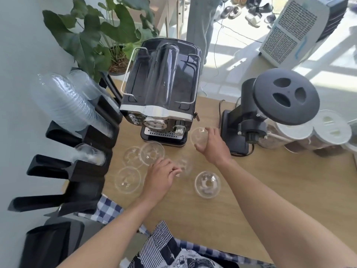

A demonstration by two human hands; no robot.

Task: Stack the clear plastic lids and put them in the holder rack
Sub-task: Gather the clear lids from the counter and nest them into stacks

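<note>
gripping status: right hand (211, 146) is closed around one clear dome lid (199, 136), lifted near the coffee machine (162, 89); left hand (161, 176) pinches a blurred lid (183, 164) low over the table (270, 190).
slip risk: thin, glossy plastic may flex and pop out of a tight pinch.
nesting risk: tilted lids may jam (domes need alignment).
loose lids: three at left (128, 179), one nearer (207, 183).
holder rack: black rack (90, 167) at left, already holding stacks.
</note>
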